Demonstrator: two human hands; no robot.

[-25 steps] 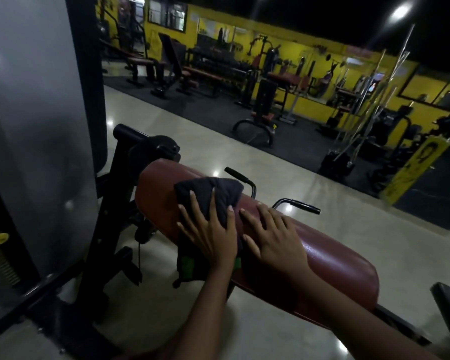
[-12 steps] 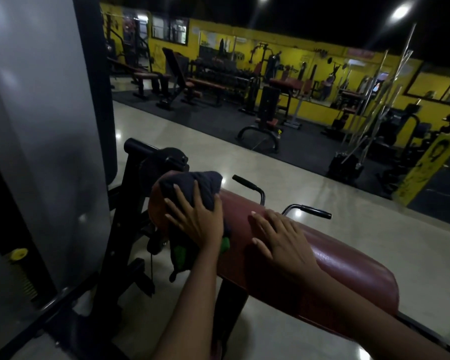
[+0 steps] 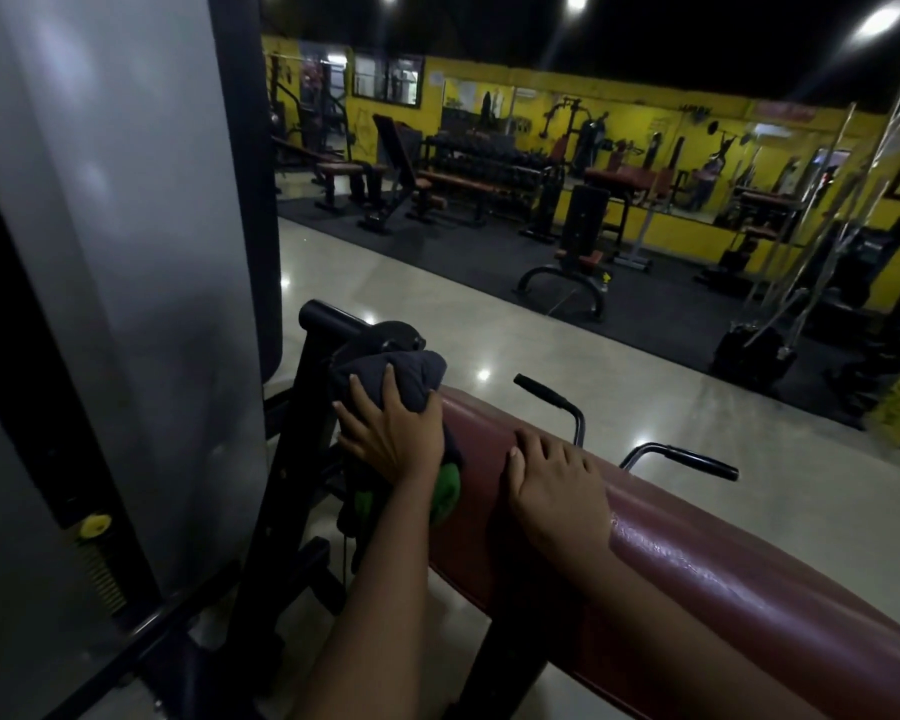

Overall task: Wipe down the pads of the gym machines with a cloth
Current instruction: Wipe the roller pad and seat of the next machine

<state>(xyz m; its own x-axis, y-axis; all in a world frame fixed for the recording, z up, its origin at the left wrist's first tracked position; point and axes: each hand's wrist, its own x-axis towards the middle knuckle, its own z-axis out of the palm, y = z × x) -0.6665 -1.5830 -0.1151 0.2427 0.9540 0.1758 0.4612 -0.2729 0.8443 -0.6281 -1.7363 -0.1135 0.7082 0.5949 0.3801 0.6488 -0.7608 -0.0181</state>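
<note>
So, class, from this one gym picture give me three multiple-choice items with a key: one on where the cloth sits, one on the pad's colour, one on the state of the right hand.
1. Where is the cloth?
A. at the end of the pad nearest the black frame
B. on the floor
C. draped over a handle

2. What colour is the pad being wiped?
A. yellow
B. reddish-brown
C. white

3. How is the right hand?
A. gripping a handle
B. lifted in the air
C. resting flat on the pad, holding nothing

Key: 1 A, the left hand presses the dark cloth on the pad's end beside the black frame. 2 B, the glossy upholstery shows reddish-brown. 3 C, its fingers lie spread on the pad's top, apart from the cloth.
</note>
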